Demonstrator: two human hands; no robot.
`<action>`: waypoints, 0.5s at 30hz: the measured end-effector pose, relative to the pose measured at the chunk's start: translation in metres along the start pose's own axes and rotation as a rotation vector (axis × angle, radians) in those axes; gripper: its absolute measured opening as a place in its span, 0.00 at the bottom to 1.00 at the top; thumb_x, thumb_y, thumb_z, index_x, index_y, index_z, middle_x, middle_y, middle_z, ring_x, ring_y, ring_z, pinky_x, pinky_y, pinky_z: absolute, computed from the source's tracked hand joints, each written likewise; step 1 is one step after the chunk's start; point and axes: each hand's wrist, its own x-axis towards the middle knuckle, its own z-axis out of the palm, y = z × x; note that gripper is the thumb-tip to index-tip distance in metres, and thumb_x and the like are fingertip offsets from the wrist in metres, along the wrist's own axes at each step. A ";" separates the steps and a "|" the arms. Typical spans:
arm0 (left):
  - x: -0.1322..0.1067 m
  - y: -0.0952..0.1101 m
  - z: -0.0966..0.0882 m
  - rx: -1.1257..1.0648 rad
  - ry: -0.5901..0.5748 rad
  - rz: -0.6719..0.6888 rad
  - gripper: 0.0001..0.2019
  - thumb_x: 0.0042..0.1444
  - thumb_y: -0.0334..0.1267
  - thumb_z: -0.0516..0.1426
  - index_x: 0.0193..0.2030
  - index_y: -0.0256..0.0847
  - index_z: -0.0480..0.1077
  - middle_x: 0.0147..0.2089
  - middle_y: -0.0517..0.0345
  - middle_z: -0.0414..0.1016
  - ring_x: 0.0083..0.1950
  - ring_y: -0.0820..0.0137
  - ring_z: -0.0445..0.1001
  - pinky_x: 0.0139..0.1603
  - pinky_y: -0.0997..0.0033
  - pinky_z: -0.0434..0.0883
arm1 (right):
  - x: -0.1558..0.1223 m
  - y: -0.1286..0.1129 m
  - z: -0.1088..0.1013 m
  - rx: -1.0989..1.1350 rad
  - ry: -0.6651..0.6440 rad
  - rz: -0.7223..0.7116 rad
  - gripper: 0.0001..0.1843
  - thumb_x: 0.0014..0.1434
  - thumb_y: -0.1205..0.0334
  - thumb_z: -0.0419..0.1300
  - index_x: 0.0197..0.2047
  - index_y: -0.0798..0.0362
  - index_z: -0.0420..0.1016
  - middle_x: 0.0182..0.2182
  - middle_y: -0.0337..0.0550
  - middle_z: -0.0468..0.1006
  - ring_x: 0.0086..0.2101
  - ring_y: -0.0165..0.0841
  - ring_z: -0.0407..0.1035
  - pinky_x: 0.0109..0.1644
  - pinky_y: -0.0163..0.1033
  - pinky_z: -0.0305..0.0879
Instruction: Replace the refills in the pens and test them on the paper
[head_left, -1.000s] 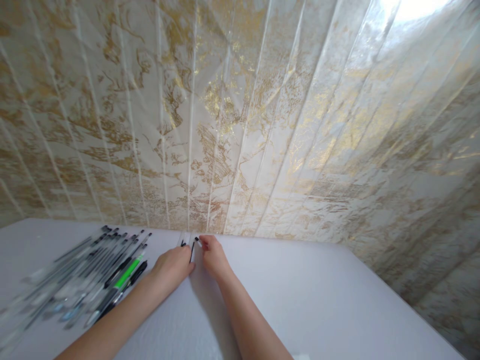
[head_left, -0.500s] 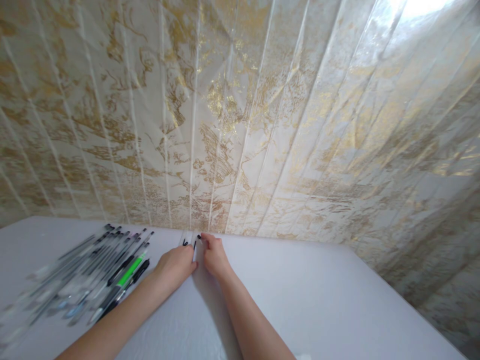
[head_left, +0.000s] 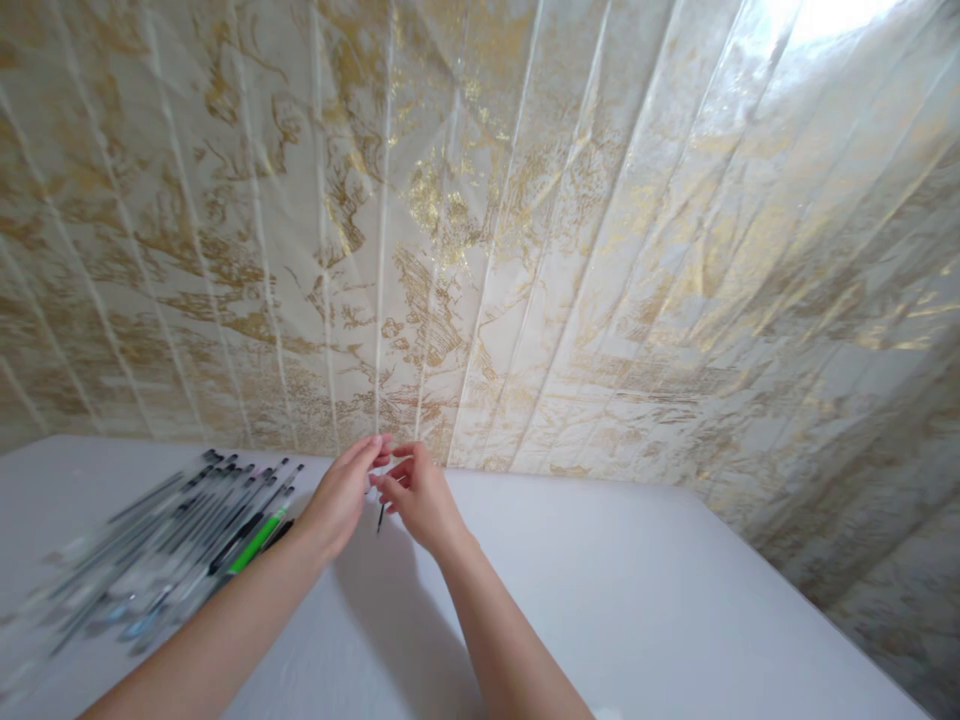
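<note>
My left hand (head_left: 343, 497) and my right hand (head_left: 421, 497) meet above the white table, near its far edge. Below the right fingertips a thin dark stick (head_left: 380, 518), like a pen refill, points down; those fingers are closed around its upper part. The left fingers are bent together beside it, and whatever lies between them is hidden. Left of my hands lies a spread of grey, black-capped pens (head_left: 217, 510). A bright green pen (head_left: 256, 545) is at its right side, partly behind my left forearm.
The white table (head_left: 600, 580) reaches out to the right, where its edge runs diagonally. Behind it hangs a creased, shiny sheet (head_left: 450, 250) with gold drawings. At the lower left the pens' near ends are blurred.
Both hands have lifted from the table surface and come together, fingertips close. The dark stick that lay by the left hand now hangs under the right fingers.
</note>
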 end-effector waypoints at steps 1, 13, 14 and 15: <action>-0.001 0.000 0.001 -0.063 0.018 -0.022 0.23 0.51 0.51 0.52 0.47 0.35 0.68 0.47 0.47 0.73 0.51 0.62 0.71 0.40 0.69 0.69 | -0.003 -0.006 0.002 -0.039 0.015 -0.030 0.18 0.53 0.68 0.57 0.47 0.53 0.60 0.29 0.38 0.75 0.28 0.31 0.71 0.31 0.35 0.68; -0.010 0.014 0.007 0.036 -0.042 -0.117 0.17 0.57 0.44 0.48 0.46 0.39 0.68 0.53 0.48 0.73 0.58 0.62 0.68 0.52 0.64 0.67 | -0.004 0.008 -0.006 -0.436 0.056 0.098 0.15 0.50 0.72 0.56 0.43 0.54 0.66 0.26 0.37 0.75 0.28 0.31 0.70 0.33 0.33 0.62; -0.004 0.016 -0.001 0.113 -0.039 -0.069 0.16 0.55 0.43 0.50 0.47 0.40 0.69 0.56 0.49 0.72 0.60 0.61 0.66 0.55 0.63 0.65 | -0.003 0.011 -0.007 -0.480 0.064 0.124 0.16 0.50 0.72 0.56 0.44 0.55 0.67 0.27 0.40 0.76 0.30 0.32 0.70 0.35 0.34 0.62; 0.003 0.019 -0.011 0.208 -0.043 -0.003 0.16 0.54 0.43 0.52 0.47 0.40 0.69 0.56 0.50 0.72 0.60 0.61 0.66 0.57 0.62 0.63 | -0.003 0.014 -0.006 -0.514 0.068 0.144 0.16 0.50 0.73 0.55 0.45 0.56 0.68 0.29 0.43 0.77 0.31 0.33 0.71 0.37 0.35 0.62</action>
